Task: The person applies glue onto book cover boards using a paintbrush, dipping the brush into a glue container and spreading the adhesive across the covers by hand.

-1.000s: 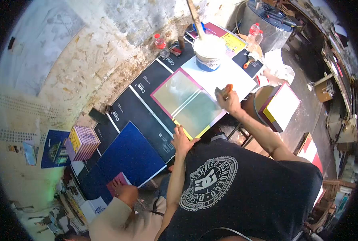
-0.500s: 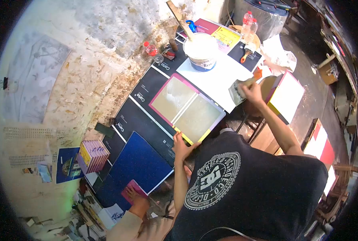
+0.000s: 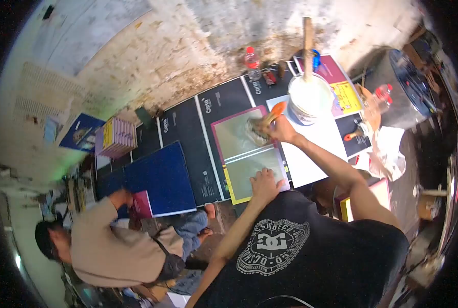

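Observation:
My right hand [image 3: 284, 129] grips a wide brush [image 3: 259, 128] with an orange handle, its bristles on the upper half of a grey cover sheet [image 3: 234, 138] with pink and yellow edges. Two white strips [image 3: 249, 154] cross the sheet's middle. My left hand [image 3: 266, 185] lies on the lower half near the right edge, fingers spread and holding nothing. Close by my right hand, a white bucket [image 3: 301, 114] of pale paste with a wooden stick [image 3: 308, 49] in it stands on a white sheet [image 3: 311, 159].
At left a co-worker [image 3: 116, 246] in a beige shirt leans over a blue board [image 3: 159, 179], handling a maroon piece [image 3: 141, 204]. A book stack [image 3: 117, 137] stands near the wall. Bottles [image 3: 252, 64], another brush [image 3: 354, 133] and a metal drum [image 3: 398, 82] are farther off.
My right hand has moved left from beside the white sheet onto the grey cover, with the brush. My left hand has shifted from the cover's edge onto its surface. The view has turned left.

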A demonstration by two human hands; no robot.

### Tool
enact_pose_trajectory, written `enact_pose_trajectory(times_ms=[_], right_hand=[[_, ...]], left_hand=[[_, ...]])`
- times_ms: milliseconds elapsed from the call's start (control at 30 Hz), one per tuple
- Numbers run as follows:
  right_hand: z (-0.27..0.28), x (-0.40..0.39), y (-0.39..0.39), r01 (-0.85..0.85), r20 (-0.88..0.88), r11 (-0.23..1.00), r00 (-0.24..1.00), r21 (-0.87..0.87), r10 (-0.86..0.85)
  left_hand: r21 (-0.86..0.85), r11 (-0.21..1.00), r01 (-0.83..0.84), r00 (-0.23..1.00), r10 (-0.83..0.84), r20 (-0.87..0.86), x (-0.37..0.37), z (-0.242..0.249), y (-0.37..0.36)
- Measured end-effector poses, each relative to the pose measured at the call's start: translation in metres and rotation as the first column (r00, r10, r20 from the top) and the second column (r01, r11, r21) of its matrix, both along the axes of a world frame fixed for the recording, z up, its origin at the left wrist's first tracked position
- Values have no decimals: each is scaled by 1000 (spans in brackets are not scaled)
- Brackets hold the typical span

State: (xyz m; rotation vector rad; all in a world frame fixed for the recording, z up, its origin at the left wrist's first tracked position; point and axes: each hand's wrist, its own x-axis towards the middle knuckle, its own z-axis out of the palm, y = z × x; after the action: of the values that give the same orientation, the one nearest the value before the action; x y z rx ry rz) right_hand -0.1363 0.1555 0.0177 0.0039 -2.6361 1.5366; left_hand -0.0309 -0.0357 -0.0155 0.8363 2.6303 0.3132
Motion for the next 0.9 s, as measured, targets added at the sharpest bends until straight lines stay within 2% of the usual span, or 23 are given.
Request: enact_pose_trajectory(times_ms=[33,100,133,167,200,233,267,300,367,433,500,533,600,633,700,767,867,900], right_hand=[[-6,-13,-5,-241,51,959,970,146,236],[-22,-39,-7,-461,-58,849,870,258,490],[-32,-63,-2,-484,34,792,860,371,510],[-71,-102,11,-472,-50,747,830,467,556],[-48,-127,17,-485,175,636,855,601,487],[-61,-155,17,-264,-1,715,938,648,347],[-67,-183,27,-248,-156,712,879,657,450],[-42,-194,24,-293,-125,724,877,624,463],[-34,-210,18,-330,-64,671,869,664,491],[-24,-199,-6,-581,-93,673,721,458,686],[-11,-168,-21,-761,1,476,531,440,847],[-19,-164,-31,-792,21,377,441,481,897],[-32,-174,-52,-763,111,290,425,577,898],[-33,-200,-59,-700,158,301,510,648,846],[-36,-250,-67,-601,-29,514,632,612,774],[-4,-271,-74,-556,-102,467,563,688,820],[19,-247,-83,-735,-38,466,517,492,855],[13,-234,-85,-787,66,358,448,502,892]], left_hand=[[3,999,-53,998,53,32,5,-1,3],[12,992,-128,989,126,77,11,-1,-1],[26,987,-156,984,153,87,13,-1,-2],[45,981,-187,979,182,94,14,-2,2],[62,975,-215,974,209,82,14,-4,6],[71,969,-236,970,231,73,16,-7,7],[75,966,-249,968,244,65,17,-9,5],[76,963,-259,964,253,81,19,-9,2],[96,958,-270,960,260,106,14,-7,1],[68,956,-287,947,272,168,11,-5,4],[54,952,-301,942,288,174,8,-6,2],[49,951,-304,944,294,152,9,-7,3],[74,940,-332,941,325,98,15,-10,5],[85,935,-344,935,333,117,15,-10,5],[95,934,-343,934,329,140,13,-6,3],[84,935,-345,928,326,178,13,-1,1],[90,928,-362,920,340,194,15,-4,0],[93,926,-366,921,346,180,17,-10,1]])
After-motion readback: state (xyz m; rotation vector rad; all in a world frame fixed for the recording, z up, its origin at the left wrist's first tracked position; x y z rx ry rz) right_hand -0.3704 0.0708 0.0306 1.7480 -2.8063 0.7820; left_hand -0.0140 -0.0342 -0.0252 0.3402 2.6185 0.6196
